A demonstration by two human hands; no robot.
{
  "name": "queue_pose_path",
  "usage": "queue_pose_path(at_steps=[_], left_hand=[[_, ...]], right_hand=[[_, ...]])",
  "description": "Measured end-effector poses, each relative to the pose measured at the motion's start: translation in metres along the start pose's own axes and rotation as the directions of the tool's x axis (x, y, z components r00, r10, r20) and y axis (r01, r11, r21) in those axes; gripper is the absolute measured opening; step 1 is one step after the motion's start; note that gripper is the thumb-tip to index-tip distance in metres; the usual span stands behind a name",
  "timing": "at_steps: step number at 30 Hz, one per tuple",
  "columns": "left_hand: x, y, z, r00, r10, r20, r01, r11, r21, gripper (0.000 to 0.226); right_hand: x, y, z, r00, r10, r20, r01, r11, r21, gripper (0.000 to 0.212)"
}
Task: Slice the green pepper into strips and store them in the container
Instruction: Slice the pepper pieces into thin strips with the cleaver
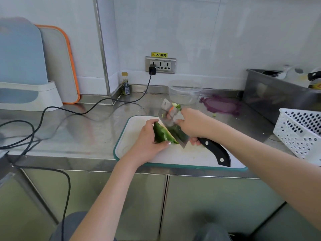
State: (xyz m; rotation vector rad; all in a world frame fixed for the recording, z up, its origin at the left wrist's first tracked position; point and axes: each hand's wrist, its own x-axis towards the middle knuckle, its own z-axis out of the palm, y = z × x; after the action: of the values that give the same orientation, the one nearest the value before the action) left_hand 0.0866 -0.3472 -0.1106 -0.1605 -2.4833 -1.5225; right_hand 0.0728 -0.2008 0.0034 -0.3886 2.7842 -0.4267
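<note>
The left hand (149, 140) curls its fingers around the green pepper (162, 134) on the cutting board (132, 129). The right hand (192, 124) grips the cleaver (173, 122), whose blade hides the pepper's right side. The container (185, 92) stands behind.

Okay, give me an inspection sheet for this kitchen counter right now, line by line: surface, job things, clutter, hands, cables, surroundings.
Surface: steel counter; white cutting board at its front edge.
Job's things: green pepper on the board, cleaver against it; clear container behind, apparently empty.
Clutter: purple lid, small bottle, white basket, green scraps.
Hands: left hand holds the pepper; right hand grips the cleaver near its blade.
Cables: black cable from wall socket across the counter, off its left edge.
Surroundings: boards in a rack left, steel bin right.
</note>
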Motion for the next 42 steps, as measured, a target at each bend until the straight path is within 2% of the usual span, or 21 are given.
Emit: queue_pose_path(at_steps=[2, 6, 9, 15, 17, 19, 22, 26, 28, 32, 35, 38, 42], left_hand=[[0.0, 0.0, 0.0, 1.0, 0.0, 0.002, 0.0, 1.0, 0.004, 0.073], [-0.001, 0.002, 0.0, 1.0, 0.007, 0.014, -0.007, 1.0, 0.006, 0.074], [-0.001, 0.004, 0.0, 1.0, 0.012, 0.009, -0.011, 1.0, -0.01, 0.07], [-0.003, 0.007, -0.001, 1.0, 0.021, -0.001, -0.021, 1.0, -0.008, 0.067], [-0.003, 0.008, -0.001, 1.0, 0.023, -0.006, -0.023, 1.0, 0.002, 0.067], [-0.004, 0.009, -0.001, 1.0, 0.019, -0.006, -0.019, 1.0, 0.011, 0.067], [-0.005, 0.01, 0.0, 1.0, 0.013, 0.001, -0.013, 1.0, 0.022, 0.068], [-0.004, 0.01, -0.001, 1.0, 0.008, 0.002, -0.008, 0.998, 0.055, 0.07], [-0.005, 0.011, 0.0, 1.0, 0.016, -0.005, -0.015, 0.996, 0.083, 0.07], [-0.007, 0.014, 0.0, 1.0, 0.025, -0.013, -0.024, 0.994, 0.11, 0.067], [-0.008, 0.015, -0.001, 0.999, 0.026, -0.024, -0.023, 0.993, 0.119, 0.065], [-0.009, 0.017, 0.001, 0.999, 0.027, -0.032, -0.023, 0.992, 0.121, 0.065], [-0.007, 0.016, -0.003, 0.998, -0.015, -0.057, 0.014, 1.0, -0.006, 0.063]], right_hand=[[0.001, 0.002, 0.003, 1.0, -0.003, 0.0, 0.003, 1.0, 0.01, 0.018], [0.003, 0.008, 0.008, 0.98, -0.088, -0.179, 0.092, 0.996, 0.016, 0.016], [0.006, 0.008, 0.009, 0.976, -0.102, -0.193, 0.106, 0.994, 0.011, 0.011], [0.009, 0.006, 0.013, 0.982, -0.076, -0.174, 0.074, 0.997, -0.018, 0.013], [0.011, -0.001, 0.013, 0.997, 0.018, -0.07, -0.023, 0.997, -0.074, 0.021], [0.016, -0.001, 0.012, 0.998, 0.056, -0.009, -0.057, 0.991, -0.118, 0.027], [0.018, -0.001, 0.016, 0.998, 0.063, -0.01, -0.064, 0.984, -0.168, 0.031], [0.018, 0.0, 0.021, 1.0, 0.001, -0.027, -0.008, 0.965, -0.261, 0.032], [0.009, -0.003, 0.023, 0.998, 0.006, -0.058, -0.019, 0.974, -0.227, 0.032], [0.013, 0.002, 0.022, 0.991, -0.069, -0.119, 0.051, 0.988, -0.146, 0.025], [0.019, 0.0, 0.024, 0.988, 0.002, -0.152, -0.017, 0.996, -0.093, 0.028], [0.02, -0.001, 0.028, 0.981, -0.052, -0.185, 0.049, 0.999, -0.019, 0.024], [0.02, -0.006, 0.026, 0.973, -0.098, -0.208, 0.078, 0.992, -0.101, 0.021]])
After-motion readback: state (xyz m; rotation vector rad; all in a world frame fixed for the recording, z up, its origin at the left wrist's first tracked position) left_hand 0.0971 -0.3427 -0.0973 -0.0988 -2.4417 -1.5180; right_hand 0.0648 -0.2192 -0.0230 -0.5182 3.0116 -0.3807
